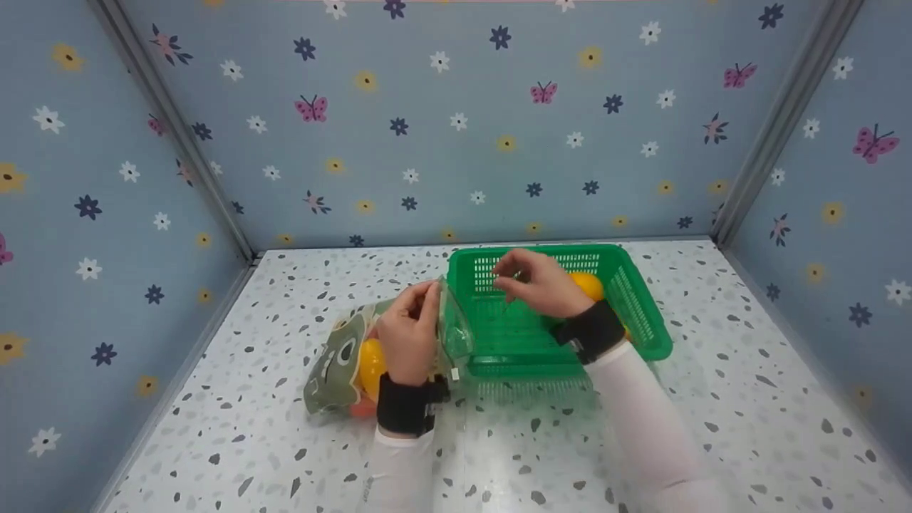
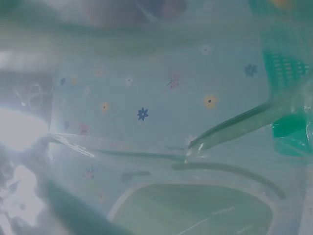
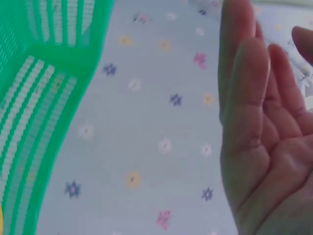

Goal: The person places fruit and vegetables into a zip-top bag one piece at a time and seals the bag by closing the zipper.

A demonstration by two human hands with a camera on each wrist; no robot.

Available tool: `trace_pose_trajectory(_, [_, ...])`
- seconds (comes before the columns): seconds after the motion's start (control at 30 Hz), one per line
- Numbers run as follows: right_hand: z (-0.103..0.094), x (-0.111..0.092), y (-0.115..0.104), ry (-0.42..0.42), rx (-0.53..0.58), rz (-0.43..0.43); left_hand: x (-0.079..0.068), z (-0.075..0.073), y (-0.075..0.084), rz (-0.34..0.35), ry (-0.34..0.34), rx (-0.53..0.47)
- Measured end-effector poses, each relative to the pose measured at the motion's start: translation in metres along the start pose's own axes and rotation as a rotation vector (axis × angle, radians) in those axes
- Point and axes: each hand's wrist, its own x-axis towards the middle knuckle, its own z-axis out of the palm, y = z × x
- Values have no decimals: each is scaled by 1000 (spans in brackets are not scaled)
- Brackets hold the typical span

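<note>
A clear plastic bag point(image 1: 335, 363) with a green cartoon print stands on the left of the tabletop. Inside it show an orange-yellow round item point(image 1: 372, 367) and something reddish at the bottom. My left hand point(image 1: 410, 331) pinches the bag's upper edge between thumb and fingers. Clear film with green printing point(image 2: 195, 210) fills much of the left wrist view, hiding the fingers there. Over the green basket point(image 1: 491, 365) hovers my right hand point(image 1: 541, 285), its fingers loosely bent and the thumb apart. In the right wrist view, no item shows in the right hand's palm point(image 3: 283, 161).
An orange round fruit point(image 1: 588, 286) lies at the basket's right side, partly behind the right hand, with a bit of another below it. Flower-patterned panels point(image 1: 456, 121) enclose the speckled tabletop point(image 1: 527, 456) at the back and both sides.
</note>
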Motion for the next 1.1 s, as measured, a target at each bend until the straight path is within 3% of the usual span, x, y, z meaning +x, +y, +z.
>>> trace_pose_trajectory(0.1, [-15, 6, 12, 32, -111, 130, 0, -1, 0, -6, 4, 0])
trace_pose_trajectory(0.23, [-26, 13, 32, 2, -325, 288, 1, -1, 0, -11, 8, -9])
trace_pose_trajectory(0.37, [-27, 14, 51, -61, -527, 366, 1, -1, 0, -17, 10, -17])
trace_pose_trajectory(0.47, [-24, 11, 63, -116, -589, 426, 1, -1, 0, -24, 9, -16])
trace_pose_trajectory(0.63, [-17, 6, 76, -204, -625, 493, 0, -1, 0, -15, 7, -12])
trace_pose_trajectory(1.1, [-6, 4, 88, -369, -599, 519, 1, 0, -1, 12, 8, -9])
